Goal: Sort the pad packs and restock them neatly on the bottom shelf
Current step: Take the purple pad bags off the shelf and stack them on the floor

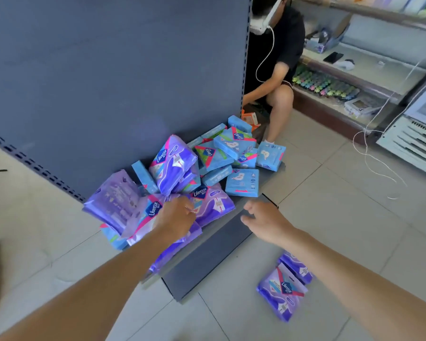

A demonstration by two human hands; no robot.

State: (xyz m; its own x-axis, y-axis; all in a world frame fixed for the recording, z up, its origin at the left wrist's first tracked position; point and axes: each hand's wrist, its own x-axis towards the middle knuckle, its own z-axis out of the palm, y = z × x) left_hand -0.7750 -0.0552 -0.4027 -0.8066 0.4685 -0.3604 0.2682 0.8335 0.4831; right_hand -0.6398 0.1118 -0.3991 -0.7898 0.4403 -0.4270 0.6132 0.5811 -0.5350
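The bottom shelf (231, 238), a dark grey base plate under a tall grey back panel (108, 82), is carrying a loose heap of pad packs. The purple Libresse packs (172, 163) are lying jumbled on its left half: some are leaning against the panel and 1 is hanging over the front edge. The blue packs (241, 182) are piling up at the back right, tilted every way and overlapping each other. The front right part of the shelf is showing bare metal.

The left hand (176, 217) is reaching into the purple heap, back of the hand upward. Its fingers (190, 207) are lying close together on top of a purple pack. Whether they are pinching it or only touching it cannot be told, as the hand is hiding the fingertips.

The right hand (266, 222) is hovering above the bare part of the shelf, just beside the nearest purple pack. Its fingers (249, 207) are loosely curled and slightly spread, and they are holding nothing.

2 more purple packs (284, 291) are lying on the tiled floor (354, 205), stacked askew, in front of the shelf and below the right forearm.

Behind the panel's right edge another person (278, 52) in a black top is crouching. A white ventilation grille (413, 141) is standing at the far right.
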